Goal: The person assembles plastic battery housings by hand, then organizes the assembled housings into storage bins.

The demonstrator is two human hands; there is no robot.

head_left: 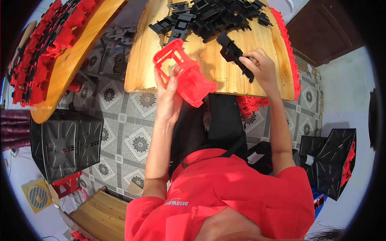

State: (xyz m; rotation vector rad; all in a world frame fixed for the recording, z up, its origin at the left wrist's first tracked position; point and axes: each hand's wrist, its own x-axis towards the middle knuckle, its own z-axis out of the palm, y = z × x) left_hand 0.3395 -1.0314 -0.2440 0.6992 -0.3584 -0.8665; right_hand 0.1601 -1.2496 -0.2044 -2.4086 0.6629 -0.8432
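My left hand holds a red plastic frame part above the near edge of a wooden table. My right hand grips a black plastic part that rests on the tabletop. A heap of several more black plastic parts lies further back on the table. I wear a red shirt.
A row of red parts lines the table's right edge. Another wooden board at left carries stacked red and black parts. Black square plastic pieces stand on the tiled floor at left, more black pieces at right.
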